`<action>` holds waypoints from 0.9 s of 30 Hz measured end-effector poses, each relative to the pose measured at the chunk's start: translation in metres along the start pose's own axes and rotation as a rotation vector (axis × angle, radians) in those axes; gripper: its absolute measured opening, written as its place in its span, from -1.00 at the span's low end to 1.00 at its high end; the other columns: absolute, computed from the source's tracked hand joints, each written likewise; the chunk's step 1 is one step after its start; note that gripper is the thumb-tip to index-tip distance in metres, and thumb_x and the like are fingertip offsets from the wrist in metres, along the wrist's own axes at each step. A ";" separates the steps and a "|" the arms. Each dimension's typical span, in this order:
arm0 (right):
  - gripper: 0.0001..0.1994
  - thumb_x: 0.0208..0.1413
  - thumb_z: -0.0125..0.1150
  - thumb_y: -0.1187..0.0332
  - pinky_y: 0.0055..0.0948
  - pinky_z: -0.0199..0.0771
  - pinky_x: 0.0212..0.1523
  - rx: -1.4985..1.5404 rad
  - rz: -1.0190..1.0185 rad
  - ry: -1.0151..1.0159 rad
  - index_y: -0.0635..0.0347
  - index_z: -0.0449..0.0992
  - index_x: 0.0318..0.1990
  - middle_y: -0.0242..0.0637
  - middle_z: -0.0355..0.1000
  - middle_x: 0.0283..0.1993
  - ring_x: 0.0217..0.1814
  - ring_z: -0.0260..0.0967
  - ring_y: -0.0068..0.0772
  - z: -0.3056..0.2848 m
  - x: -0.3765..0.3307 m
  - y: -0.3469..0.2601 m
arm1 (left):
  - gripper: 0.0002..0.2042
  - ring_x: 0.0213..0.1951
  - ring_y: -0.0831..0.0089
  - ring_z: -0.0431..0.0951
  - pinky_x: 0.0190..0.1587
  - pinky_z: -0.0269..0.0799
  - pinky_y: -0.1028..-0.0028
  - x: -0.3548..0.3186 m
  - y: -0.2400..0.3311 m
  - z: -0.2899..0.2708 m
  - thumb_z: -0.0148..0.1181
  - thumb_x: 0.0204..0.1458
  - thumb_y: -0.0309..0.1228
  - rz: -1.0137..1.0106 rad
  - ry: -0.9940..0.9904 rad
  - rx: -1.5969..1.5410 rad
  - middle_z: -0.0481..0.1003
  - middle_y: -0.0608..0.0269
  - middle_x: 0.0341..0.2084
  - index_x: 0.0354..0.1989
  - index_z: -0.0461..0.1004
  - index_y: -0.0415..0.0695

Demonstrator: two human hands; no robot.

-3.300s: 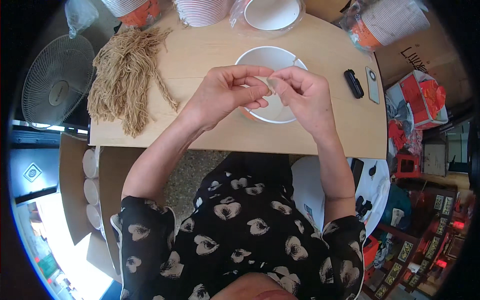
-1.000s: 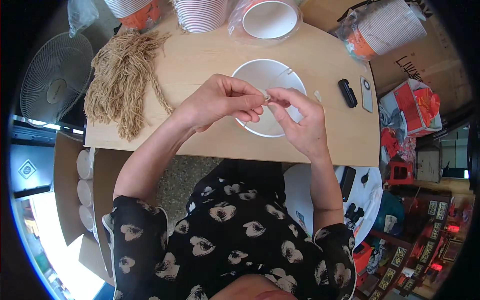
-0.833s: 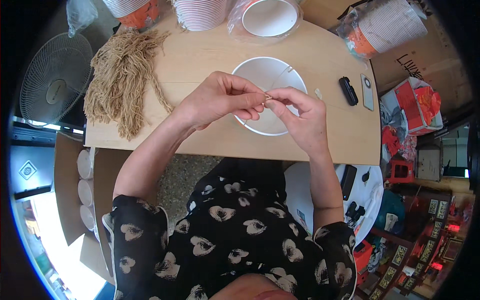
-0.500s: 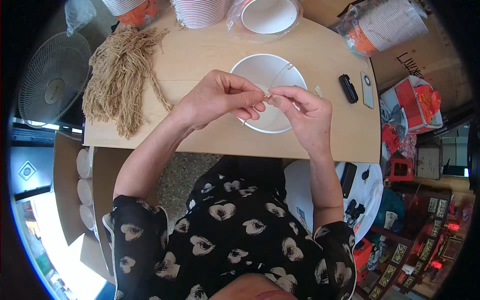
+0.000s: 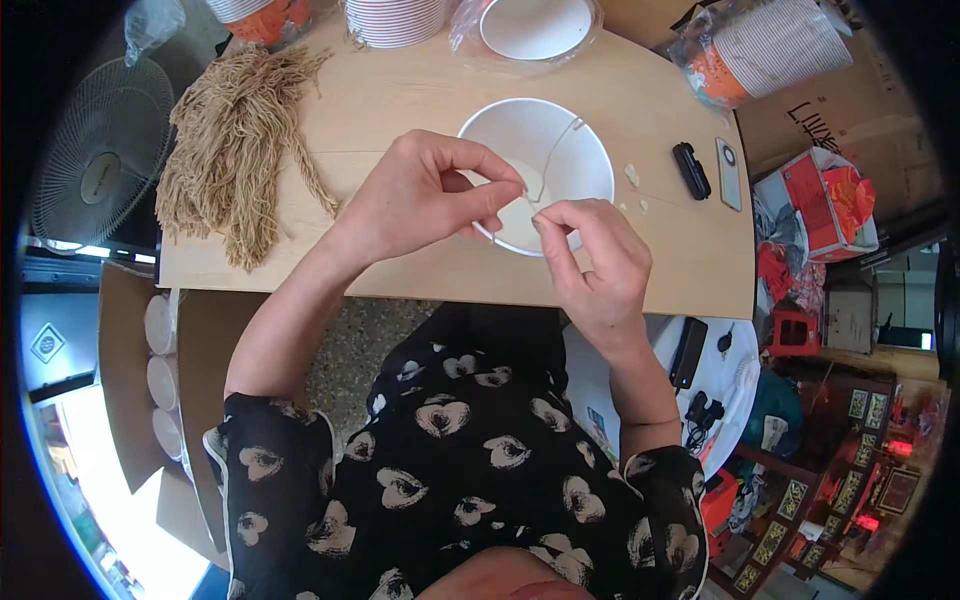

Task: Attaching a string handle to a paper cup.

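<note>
A white paper bucket (image 5: pixel 588 165) stands on the table in front of me, its mouth facing up. A thin pale string (image 5: pixel 547 165) runs from the bucket's upper right rim across its mouth to my fingers. My left hand (image 5: pixel 415 200) pinches the string between thumb and forefinger above the bucket. Lower and to the right, the thumb and forefinger of my right hand (image 5: pixel 605 265) are pressed together close to the string's end. What they hold, if anything, is too small to make out. Another bit of string shows at the bucket's lower left rim.
Tan cords (image 5: pixel 235 150) lie bundled on the left of the table (image 5: pixel 400 280). Stacked paper buckets (image 5: pixel 395 20) and a bagged bucket (image 5: pixel 535 28) stand at the back, another bagged stack (image 5: pixel 770 55) back right. A black case (image 5: pixel 692 171) and a phone (image 5: pixel 728 173) lie right.
My hands have come apart slightly, the right one moving down from the left. The string between bucket and fingers shows more plainly. The whole view has shifted a little.
</note>
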State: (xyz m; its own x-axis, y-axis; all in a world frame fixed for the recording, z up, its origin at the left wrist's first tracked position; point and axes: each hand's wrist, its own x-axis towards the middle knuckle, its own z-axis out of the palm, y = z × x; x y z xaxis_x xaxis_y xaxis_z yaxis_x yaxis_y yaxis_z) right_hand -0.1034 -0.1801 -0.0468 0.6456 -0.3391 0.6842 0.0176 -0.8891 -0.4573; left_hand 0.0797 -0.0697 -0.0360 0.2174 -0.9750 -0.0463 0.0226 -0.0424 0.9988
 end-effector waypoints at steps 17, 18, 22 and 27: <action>-0.85 -0.08 0.34 0.65 -0.37 0.44 -0.40 0.151 0.031 -0.151 0.29 0.51 -0.34 -0.22 0.48 -0.43 -0.40 0.48 -0.24 -0.012 0.014 -0.008 | -0.76 -0.27 0.54 0.66 -0.26 0.57 0.68 -0.004 -0.018 -0.010 0.22 0.24 -0.30 -0.105 -0.182 -0.436 0.63 0.17 -0.17 -0.13 0.59 -0.26; -0.85 -0.08 0.33 0.65 -0.37 0.43 -0.41 0.145 0.034 -0.161 0.29 0.51 -0.35 -0.22 0.48 -0.43 -0.41 0.48 -0.24 -0.014 0.016 -0.010 | -0.76 -0.27 0.54 0.66 -0.26 0.57 0.68 -0.004 -0.017 -0.009 0.22 0.24 -0.30 -0.103 -0.182 -0.439 0.63 0.17 -0.17 -0.13 0.59 -0.26; -0.89 -0.01 0.29 0.70 -0.52 0.44 -0.32 0.145 0.045 -0.260 0.37 0.51 -0.34 -0.25 0.48 -0.39 -0.39 0.45 -0.45 -0.027 0.023 -0.013 | -0.78 -0.28 0.57 0.65 -0.30 0.57 0.71 -0.002 -0.014 -0.002 0.16 0.27 -0.31 -0.091 -0.180 -0.392 0.61 0.16 -0.16 -0.15 0.57 -0.23; -0.91 -0.01 0.29 0.70 -0.55 0.43 -0.35 0.174 0.101 -0.380 0.37 0.52 -0.36 -0.28 0.48 -0.42 -0.41 0.44 -0.50 -0.039 0.030 -0.018 | -0.80 -0.27 0.54 0.65 -0.27 0.58 0.66 0.001 -0.018 0.001 0.17 0.27 -0.30 -0.057 -0.211 -0.392 0.61 0.19 -0.18 -0.17 0.58 -0.18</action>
State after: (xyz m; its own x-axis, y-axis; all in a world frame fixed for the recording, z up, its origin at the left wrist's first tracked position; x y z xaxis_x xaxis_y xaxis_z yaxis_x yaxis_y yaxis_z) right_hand -0.1140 -0.1862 0.0036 0.8855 -0.2557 0.3880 0.0475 -0.7809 -0.6229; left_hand 0.0790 -0.0704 -0.0536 0.0026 -0.9984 -0.0574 0.4060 -0.0514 0.9124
